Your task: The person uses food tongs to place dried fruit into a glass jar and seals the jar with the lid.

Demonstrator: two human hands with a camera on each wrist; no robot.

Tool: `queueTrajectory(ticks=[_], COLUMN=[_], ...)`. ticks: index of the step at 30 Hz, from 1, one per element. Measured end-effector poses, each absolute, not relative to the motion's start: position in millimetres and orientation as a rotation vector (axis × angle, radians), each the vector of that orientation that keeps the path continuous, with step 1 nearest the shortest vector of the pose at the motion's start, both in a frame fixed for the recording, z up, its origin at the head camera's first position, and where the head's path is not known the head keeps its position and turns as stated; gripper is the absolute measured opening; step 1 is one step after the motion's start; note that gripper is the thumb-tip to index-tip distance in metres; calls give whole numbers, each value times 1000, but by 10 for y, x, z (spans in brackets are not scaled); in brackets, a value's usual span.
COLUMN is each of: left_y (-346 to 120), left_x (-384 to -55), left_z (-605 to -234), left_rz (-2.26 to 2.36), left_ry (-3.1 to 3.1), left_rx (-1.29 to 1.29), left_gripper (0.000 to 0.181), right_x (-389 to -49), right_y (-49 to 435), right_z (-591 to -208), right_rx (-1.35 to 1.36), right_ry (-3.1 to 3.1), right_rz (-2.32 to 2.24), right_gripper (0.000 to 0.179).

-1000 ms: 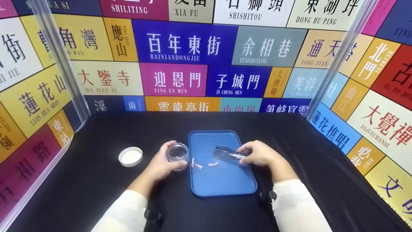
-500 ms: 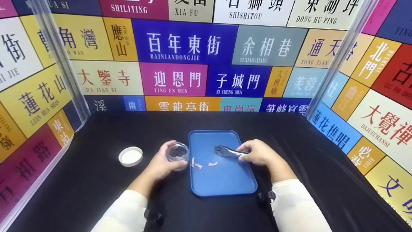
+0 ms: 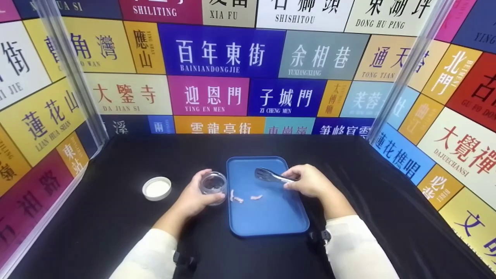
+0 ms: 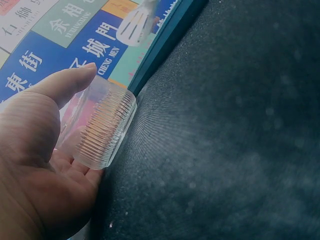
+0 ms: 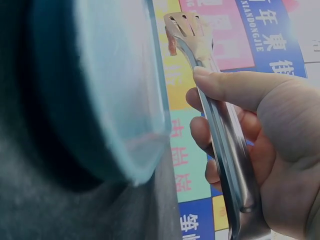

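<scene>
My left hand [image 3: 197, 193] grips a clear ribbed jar [image 4: 107, 125] beside the tray's left edge, thumb on one side and fingers on the other. My right hand [image 3: 310, 181] holds metal tongs [image 5: 225, 150] by the arms, thumb on top and fingers underneath. Their slotted head [image 3: 264, 174] is over the blue tray [image 3: 267, 223]. A small reddish-brown piece [image 5: 172, 45] shows between the tong tips in the right wrist view. On the tray lie several small pale pink pieces [image 3: 256, 197], near its left side and middle.
A round white lid [image 3: 157, 188] lies on the black tablecloth [image 3: 128, 159] left of the jar. Panels with printed place names [image 3: 223, 50] surround the table at the back and sides. Clear vertical posts [image 3: 77, 73] stand at the back corners.
The tongs have turned and shifted slightly left and up over the tray with my right hand. My left hand keeps the jar in the same place.
</scene>
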State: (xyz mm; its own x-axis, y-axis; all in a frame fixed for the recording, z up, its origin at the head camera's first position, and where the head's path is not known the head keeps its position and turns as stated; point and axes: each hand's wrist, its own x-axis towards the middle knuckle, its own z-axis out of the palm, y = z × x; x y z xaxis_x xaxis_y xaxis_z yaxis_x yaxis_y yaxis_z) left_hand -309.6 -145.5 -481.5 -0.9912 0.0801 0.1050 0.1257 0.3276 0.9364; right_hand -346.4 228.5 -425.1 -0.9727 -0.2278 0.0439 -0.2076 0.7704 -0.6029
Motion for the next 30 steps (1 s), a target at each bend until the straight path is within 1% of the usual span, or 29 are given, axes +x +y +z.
queueTrajectory(ticks=[10,30], left_y=[-1457,-1449], left_x=[-3100,-3108], left_z=[-4817,-4814], left_rz=[-1780,-1789], left_ry=[-2534,-2517], left_rx=[-187,-210], left_gripper=[96,95], right_x=[-3377,-3133], right_y=[2077,1557], right_z=[-4150,-4088], right_rx=[-418,-617], right_ry=[2961,3086], right_rz=[-946,-939], right_gripper=[27,29])
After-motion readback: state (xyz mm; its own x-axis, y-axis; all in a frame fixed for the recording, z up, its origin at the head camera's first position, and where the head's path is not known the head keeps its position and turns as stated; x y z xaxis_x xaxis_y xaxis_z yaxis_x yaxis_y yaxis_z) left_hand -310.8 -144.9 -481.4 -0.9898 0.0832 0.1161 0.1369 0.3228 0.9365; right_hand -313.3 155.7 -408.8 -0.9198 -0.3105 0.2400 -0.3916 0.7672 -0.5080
